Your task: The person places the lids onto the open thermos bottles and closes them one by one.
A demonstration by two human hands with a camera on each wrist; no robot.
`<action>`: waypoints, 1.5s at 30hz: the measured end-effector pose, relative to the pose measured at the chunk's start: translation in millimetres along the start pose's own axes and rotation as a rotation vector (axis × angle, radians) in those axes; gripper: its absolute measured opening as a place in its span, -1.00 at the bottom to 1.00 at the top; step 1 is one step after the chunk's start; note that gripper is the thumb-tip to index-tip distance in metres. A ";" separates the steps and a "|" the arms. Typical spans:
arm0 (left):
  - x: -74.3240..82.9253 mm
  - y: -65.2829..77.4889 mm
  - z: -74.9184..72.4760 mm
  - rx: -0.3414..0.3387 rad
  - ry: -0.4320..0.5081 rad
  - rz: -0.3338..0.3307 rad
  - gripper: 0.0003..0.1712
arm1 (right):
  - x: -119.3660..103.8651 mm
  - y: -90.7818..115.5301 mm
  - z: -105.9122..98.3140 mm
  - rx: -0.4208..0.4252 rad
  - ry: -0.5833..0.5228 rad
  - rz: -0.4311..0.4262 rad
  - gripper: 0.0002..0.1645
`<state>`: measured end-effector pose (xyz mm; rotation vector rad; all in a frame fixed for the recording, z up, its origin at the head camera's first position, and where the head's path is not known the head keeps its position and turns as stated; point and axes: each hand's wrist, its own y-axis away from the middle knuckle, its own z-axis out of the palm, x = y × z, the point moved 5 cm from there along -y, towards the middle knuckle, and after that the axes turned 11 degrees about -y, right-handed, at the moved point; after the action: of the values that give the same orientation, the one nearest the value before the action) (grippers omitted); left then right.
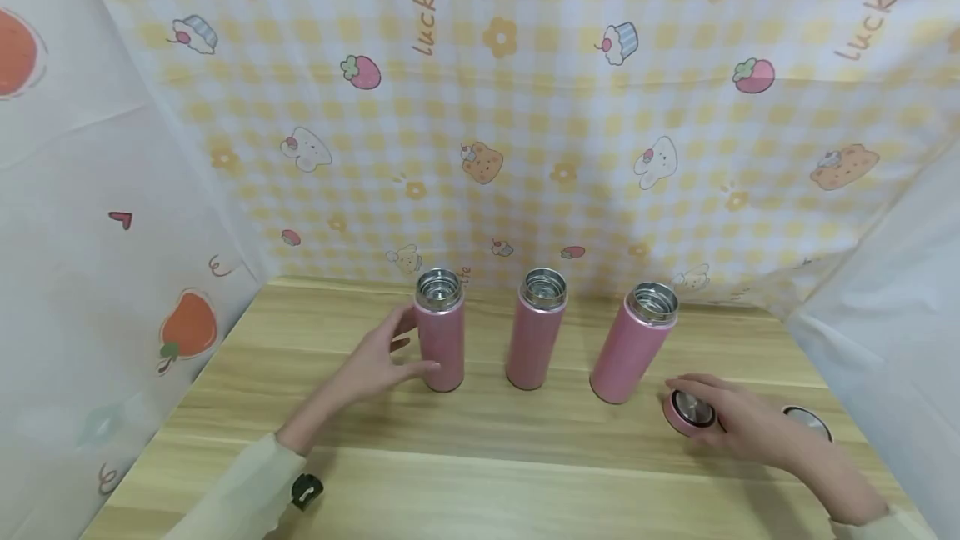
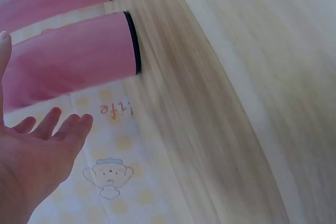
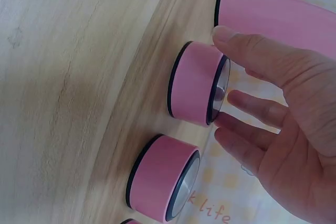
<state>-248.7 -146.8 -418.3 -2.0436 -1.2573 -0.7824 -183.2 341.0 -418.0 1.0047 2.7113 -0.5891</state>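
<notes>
Left bottle (image 1: 447, 340), middle bottle (image 1: 534, 348), right bottle (image 1: 626, 357): all pink, steel mouths uncapped, upright in row on bench (image 1: 450, 448); left hand (image 1: 382, 367) spread beside left bottle. Near right bottle, first lid (image 3: 194, 82), pink with steel top, black edges, sits between right hand's (image 1: 742, 423) thumb and fingers; second lid (image 3: 160, 177) sits alongside, third lid (image 3: 130, 221) mostly out of frame.

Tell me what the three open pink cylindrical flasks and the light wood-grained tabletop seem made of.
Open pink cylindrical flasks: probably metal, since the bare rims shine silvery; the smooth pink looks like satin paint.
Light wood-grained tabletop: wood or printed laminate; visible grain leaves it open.
</notes>
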 end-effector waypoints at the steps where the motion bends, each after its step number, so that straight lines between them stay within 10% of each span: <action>1: 0.9 -0.3 1.0 -0.001 0.006 -0.011 0.16 | 0.4 -0.9 0.9 -0.005 0.000 0.006 -0.14; 18: 6.2 -8.5 9.4 0.052 0.114 -0.042 -0.08 | 9.2 -3.8 11.0 -0.025 -0.078 -0.015 -0.27; 45: 5.8 -11.1 21.5 0.081 0.083 0.014 -0.01 | -54.1 -32.4 12.7 -0.054 -0.129 -0.120 -0.33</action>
<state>-253.1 -123.4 -425.7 -1.9339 -1.2071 -0.7891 -163.4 281.7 -403.1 0.7678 2.6716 -0.5763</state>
